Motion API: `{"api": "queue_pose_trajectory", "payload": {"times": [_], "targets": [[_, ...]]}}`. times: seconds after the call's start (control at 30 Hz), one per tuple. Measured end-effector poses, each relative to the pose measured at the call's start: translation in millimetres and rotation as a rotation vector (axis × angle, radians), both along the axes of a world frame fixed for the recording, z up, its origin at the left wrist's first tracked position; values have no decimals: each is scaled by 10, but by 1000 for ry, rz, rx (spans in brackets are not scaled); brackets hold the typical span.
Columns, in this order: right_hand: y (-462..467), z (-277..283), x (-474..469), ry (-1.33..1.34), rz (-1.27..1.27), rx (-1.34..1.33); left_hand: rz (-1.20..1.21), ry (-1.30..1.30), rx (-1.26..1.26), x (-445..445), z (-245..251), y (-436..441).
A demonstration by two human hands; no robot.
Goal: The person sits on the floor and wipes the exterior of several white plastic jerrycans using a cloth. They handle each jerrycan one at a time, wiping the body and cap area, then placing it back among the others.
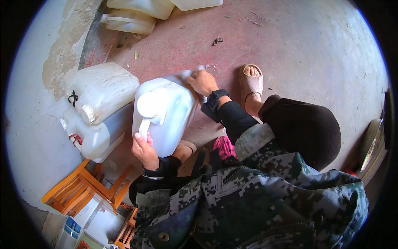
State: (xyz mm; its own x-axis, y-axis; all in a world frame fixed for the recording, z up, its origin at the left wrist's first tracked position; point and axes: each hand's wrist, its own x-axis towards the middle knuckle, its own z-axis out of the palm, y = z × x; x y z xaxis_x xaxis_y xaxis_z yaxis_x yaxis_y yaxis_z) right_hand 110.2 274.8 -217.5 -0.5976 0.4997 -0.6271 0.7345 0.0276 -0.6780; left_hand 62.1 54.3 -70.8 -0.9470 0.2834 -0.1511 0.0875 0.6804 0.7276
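Note:
A white translucent plastic jerrycan (164, 112) with a round white screw cap (151, 105) stands in front of me, between my feet. My left hand (145, 151) is closed around its handle (144, 127). At the jerrycan's far right edge, my right hand (203, 82) grips a whitish cloth (186, 74), which touches or lies very close to the plastic. Motion blurs the cloth, and part of it is hidden by the fingers. Black bands circle both wrists.
Left of the jerrycan lie two more plastic jerrycans, one with a black tie (73, 98), one with a red tie (75, 139). Others (130, 21) lie at the top. A wooden chair (84, 190) stands lower left by the wall (34, 124). Small debris (218, 41) dots the concrete floor.

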Motion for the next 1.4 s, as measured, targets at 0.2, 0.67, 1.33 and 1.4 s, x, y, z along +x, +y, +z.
{"api": "queue_pose_trajectory", "payload": {"times": [0.2,0.67,1.33,1.4], "targets": [[34,286,-288,679,53,-387,-38,-144,32,-70,80,-37],[67,-14,-333,649,335,-178,-121,-300,-61,-216,108,-51],[236,48,-307,801,342,-273,-77,-335,-85,-218,120,-7],[238,-246,-244,303,457,-79,-86,-327,-96,-220,125,-8]]}}
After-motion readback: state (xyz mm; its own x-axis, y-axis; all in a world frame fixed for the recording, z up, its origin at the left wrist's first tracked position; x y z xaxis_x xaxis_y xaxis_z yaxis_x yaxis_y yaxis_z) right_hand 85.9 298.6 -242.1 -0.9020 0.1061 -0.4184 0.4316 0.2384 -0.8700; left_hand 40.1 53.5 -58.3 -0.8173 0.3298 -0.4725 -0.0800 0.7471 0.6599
